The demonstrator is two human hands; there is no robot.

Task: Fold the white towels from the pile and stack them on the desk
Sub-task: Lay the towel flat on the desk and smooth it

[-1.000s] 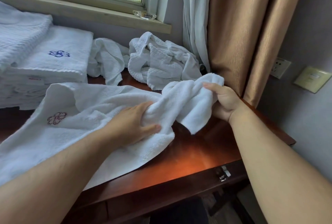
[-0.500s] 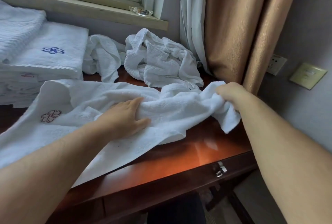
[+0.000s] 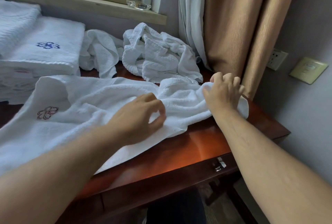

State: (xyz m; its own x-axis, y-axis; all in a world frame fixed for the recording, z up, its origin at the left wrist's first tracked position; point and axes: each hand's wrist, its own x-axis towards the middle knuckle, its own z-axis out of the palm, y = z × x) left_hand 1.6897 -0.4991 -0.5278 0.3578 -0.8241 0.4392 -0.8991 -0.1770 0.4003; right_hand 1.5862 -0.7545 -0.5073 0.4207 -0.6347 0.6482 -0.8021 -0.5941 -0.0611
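A large white towel (image 3: pixel 86 134) with a pink flower emblem (image 3: pixel 47 112) lies spread across the wooden desk (image 3: pixel 197 150), rumpled at its right end. My left hand (image 3: pixel 138 116) is on its middle, thumb and fingers curled round a fold. At the desk's right rear, my right hand (image 3: pixel 224 92) grips the bunched right end of the towel close to the curtain. The pile of crumpled white towels (image 3: pixel 158 58) sits behind, under the window. A stack of folded towels (image 3: pixel 48 51) with a blue emblem stands at the left.
Another crumpled towel (image 3: pixel 100 51) lies between the stack and the pile. Tan curtains (image 3: pixel 237 26) hang at the desk's right rear corner. A glass dish (image 3: pixel 138 5) rests on the windowsill. The desk front has a metal drawer handle (image 3: pixel 220 164).
My right hand carried the towel's end to the right and down onto the desk by the curtain. My left hand went from lying flat on the towel to curled fingers.
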